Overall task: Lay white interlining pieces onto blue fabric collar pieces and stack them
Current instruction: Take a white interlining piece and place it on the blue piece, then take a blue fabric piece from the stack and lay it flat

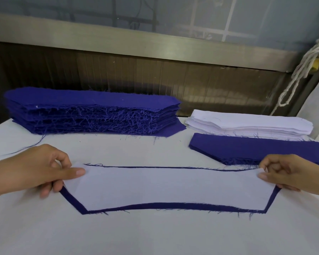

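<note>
A white interlining piece (pixel 166 186) lies on a blue collar piece (pixel 173 207) on the white table, the blue showing as a border along the near edge and thinly along the far edge. My left hand (pixel 35 168) pinches the interlining's left end between thumb and fingers. My right hand (pixel 282 172) pinches its right end the same way. A tall pile of frayed blue collar pieces (pixel 92 111) stands at the back left. A pile of white interlining pieces (pixel 247 126) sits at the back right, with a low blue stack (pixel 256 150) just in front of it.
The white table cloth (pixel 155 234) stretches toward me below the piece. A metal ledge and dark ribbed panel (pixel 155 78) run behind the piles. White cords (pixel 302 70) hang at the far right beside a white cloth bundle. Loose blue threads lie near the tall pile.
</note>
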The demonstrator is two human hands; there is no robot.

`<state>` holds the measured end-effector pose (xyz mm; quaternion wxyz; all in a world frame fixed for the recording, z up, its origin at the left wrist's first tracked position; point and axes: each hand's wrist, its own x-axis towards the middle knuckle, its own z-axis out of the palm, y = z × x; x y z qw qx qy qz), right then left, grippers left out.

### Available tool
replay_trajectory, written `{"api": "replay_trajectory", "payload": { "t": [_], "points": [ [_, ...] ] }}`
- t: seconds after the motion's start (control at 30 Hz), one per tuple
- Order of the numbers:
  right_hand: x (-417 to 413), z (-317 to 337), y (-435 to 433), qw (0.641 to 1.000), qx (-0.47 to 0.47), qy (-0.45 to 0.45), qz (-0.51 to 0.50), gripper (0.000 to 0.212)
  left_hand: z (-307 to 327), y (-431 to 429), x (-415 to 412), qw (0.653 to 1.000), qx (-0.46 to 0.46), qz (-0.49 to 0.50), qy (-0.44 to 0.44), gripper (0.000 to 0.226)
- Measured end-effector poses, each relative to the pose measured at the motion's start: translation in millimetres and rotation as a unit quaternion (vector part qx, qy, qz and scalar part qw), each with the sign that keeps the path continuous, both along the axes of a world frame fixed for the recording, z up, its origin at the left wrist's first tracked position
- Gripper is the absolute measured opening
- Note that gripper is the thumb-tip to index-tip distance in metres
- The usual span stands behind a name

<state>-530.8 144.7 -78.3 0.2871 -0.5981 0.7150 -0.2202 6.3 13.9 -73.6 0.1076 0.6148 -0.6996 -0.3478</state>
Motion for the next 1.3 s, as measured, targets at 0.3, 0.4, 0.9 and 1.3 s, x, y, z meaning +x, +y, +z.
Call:
{"api": "replay_trajectory", "payload": {
  "t": [0.3, 0.4, 0.9, 1.3],
  "points": [
    [4, 2, 1, 1.000, -0.010, -0.005, 0.003, 0.012, 2, 6, -2, 1.000, -0.004, 0.008, -0.002, 0.054],
    [2, 2, 0, 1.000, -0.008, -0.006, 0.010, 0.011, 3, 5, -2, 1.000, -0.012, 0.004, -0.021, 0.053],
    [-5, 2, 1, 1.000, 0.015, 0.015, 0.001, 0.015, 4, -5, 11, 0.997, -0.037, 0.033, -0.063, 0.055],
    [-1, 20, -11, 0.996, -0.044, -0.058, -0.042, 0.045, 14, -38, 10, 0.930, -0.360, 0.069, -0.011, 0.026]
  ]
}}
